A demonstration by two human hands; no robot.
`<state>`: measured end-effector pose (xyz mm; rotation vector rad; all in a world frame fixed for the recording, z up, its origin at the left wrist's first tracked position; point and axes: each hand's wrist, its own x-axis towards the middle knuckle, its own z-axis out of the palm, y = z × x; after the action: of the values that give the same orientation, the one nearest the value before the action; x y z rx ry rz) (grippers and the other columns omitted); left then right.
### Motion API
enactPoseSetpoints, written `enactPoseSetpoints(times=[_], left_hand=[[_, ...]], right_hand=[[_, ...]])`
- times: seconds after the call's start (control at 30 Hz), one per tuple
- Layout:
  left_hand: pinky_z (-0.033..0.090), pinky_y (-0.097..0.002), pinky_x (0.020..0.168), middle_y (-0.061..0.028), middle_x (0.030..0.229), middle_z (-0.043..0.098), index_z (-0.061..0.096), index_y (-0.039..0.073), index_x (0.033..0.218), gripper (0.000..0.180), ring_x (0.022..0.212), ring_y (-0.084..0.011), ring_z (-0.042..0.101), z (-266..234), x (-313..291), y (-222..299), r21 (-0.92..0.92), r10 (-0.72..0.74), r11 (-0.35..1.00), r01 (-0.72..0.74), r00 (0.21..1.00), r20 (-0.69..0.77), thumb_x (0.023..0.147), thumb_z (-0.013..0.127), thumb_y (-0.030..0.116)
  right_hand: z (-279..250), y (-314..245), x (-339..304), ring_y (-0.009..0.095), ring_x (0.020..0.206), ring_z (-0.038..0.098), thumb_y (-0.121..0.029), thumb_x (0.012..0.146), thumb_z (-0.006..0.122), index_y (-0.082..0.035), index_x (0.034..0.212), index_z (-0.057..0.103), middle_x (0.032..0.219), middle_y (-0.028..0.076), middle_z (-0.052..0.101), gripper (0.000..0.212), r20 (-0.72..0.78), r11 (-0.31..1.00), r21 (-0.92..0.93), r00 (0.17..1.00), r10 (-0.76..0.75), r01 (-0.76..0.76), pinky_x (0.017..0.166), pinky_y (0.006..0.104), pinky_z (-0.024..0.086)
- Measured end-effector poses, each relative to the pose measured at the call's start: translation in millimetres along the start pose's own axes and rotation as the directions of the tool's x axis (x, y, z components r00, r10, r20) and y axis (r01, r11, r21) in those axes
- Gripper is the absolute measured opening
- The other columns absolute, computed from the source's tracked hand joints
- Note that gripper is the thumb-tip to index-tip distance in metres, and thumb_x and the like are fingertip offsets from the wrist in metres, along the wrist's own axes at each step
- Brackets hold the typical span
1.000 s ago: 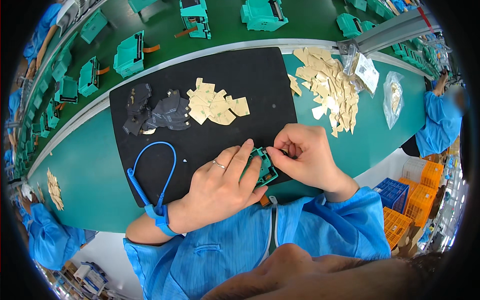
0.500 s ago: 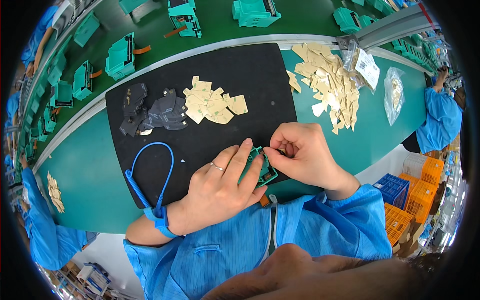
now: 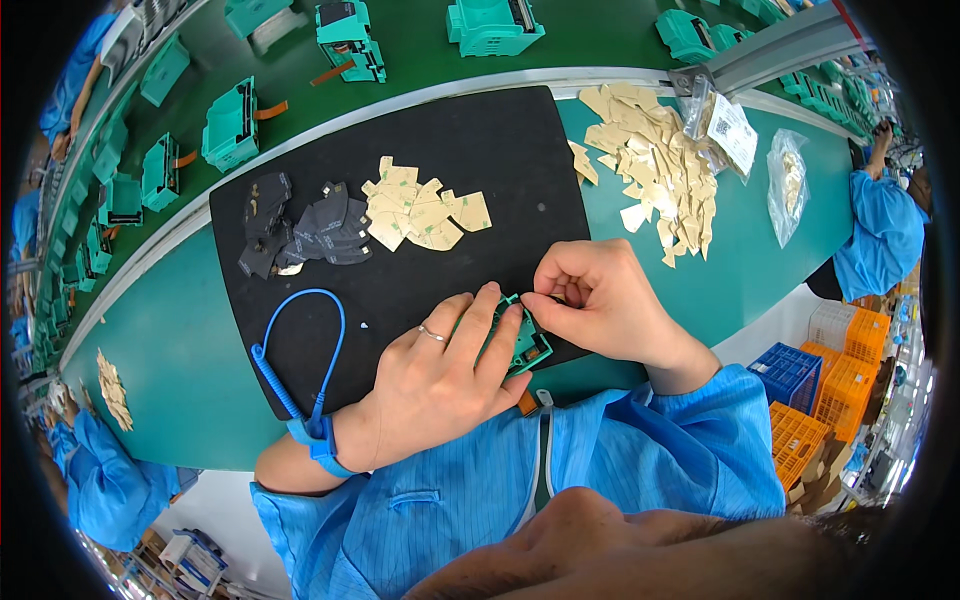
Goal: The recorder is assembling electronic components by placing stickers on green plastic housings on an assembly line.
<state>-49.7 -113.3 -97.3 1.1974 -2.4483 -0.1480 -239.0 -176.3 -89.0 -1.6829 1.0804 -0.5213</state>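
Green housing: small plastic frame thing, on the near right part of the black mat, tucked between the two hands; half of it's under fingers, so I can't make out the inside properly
Left hand: gripping the housing, index and middle laid over it with a bit of a gap between them, thumb along the near side; ring on one finger
Right hand: thumb and index tips pinched together right at the housing's far right edge, the others curled in; honestly can't tell what, if anything, is between the tips
Wrist strap: blue, on the left wrist, with a blue coiled cord looping over the mat
Tan pieces: flat, overlapping heap toward the far side of the mat
Black pieces: dark flat bits bunched just left of the tan ones
Tan pile: way bigger heap on the green table, right of the mat
Bags: a clear one with a white label touching that pile, another clear bag farther right
Belt: dark green, beyond the table, teal units sitting on it, some with orange ribbons poking out
Off to the right: blue crate and orange crates stacked by the table, plus a co-worker in a blue smock
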Motion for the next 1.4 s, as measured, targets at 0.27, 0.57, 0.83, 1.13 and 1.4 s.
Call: enactPoseSetpoints(times=[0.27, 0.57, 0.83, 1.13, 1.4], left_hand=[[0.054, -0.0263, 0.064, -0.0173, 0.111, 0.058, 0.065, 0.000, 0.098, 0.042, 0.098, -0.0250, 0.055, 3.4, -2.2, -0.7, 0.017, 0.020, 1.000, -0.019, 0.999, -0.027, 0.069, 0.068, 0.030], [0.054, -0.0258, 0.062, -0.0168, 0.110, 0.057, 0.064, 0.001, 0.102, 0.046, 0.096, -0.0242, 0.055, 2.1, 0.2, -2.0, 0.011, 0.017, 1.000, -0.017, 1.000, -0.016, 0.067, 0.070, 0.030], [0.050, -0.0274, 0.054, -0.0126, 0.110, 0.056, 0.062, 0.003, 0.101, 0.049, 0.086, -0.0237, 0.058, -7.7, 8.5, -1.0, -0.066, -0.045, 0.997, 0.051, 0.996, 0.082, 0.061, 0.074, 0.029], [0.049, -0.0380, 0.072, -0.0186, 0.111, 0.053, 0.053, 0.005, 0.108, 0.056, 0.093, -0.0327, 0.057, 13.4, 5.1, -9.2, -0.158, 0.093, 0.972, -0.172, 0.905, -0.416, 0.063, 0.081, 0.024], [0.054, -0.0400, 0.078, -0.0199, 0.108, 0.053, 0.053, 0.006, 0.101, 0.051, 0.094, -0.0309, 0.057, 25.0, 3.9, -10.4, -0.228, 0.114, 0.934, -0.274, 0.836, -0.537, 0.061, 0.082, 0.020]], right_hand=[[-4.1, -5.2, 1.2, 0.013, 0.050, 0.056, -0.007, 0.072, 0.067, -0.001, 0.069, 0.058, 0.058, 0.006, 0.056, 0.012, 0.020, 0.999, 0.009, 0.999, 0.041, -0.041, 0.045, 0.0240, 0.043], [-3.4, 4.5, 6.0, 0.001, 0.049, 0.045, -0.002, 0.076, 0.068, 0.000, 0.069, 0.058, 0.058, -0.001, 0.052, 0.013, -0.003, 0.995, -0.086, 0.999, -0.046, 0.046, 0.041, 0.0179, 0.033], [-11.3, 11.1, 8.7, 0.016, 0.053, 0.056, -0.008, 0.079, 0.064, -0.001, 0.080, 0.059, 0.060, 0.008, 0.057, 0.008, 0.138, 0.997, -0.043, 0.987, 0.076, -0.071, 0.050, 0.0268, 0.042], [-25.3, -27.2, -15.9, 0.002, 0.058, 0.047, 0.001, 0.082, 0.061, -0.001, 0.098, 0.056, 0.069, 0.000, 0.058, 0.017, 0.100, 0.944, 0.324, 0.991, -0.093, 0.056, 0.049, 0.0186, 0.035], [-21.0, -29.8, -23.5, 0.003, 0.052, 0.045, -0.001, 0.079, 0.065, -0.005, 0.079, 0.048, 0.063, 0.000, 0.050, 0.018, -0.007, 0.942, 0.154, 0.953, -0.302, 0.300, 0.043, 0.0210, 0.032]])
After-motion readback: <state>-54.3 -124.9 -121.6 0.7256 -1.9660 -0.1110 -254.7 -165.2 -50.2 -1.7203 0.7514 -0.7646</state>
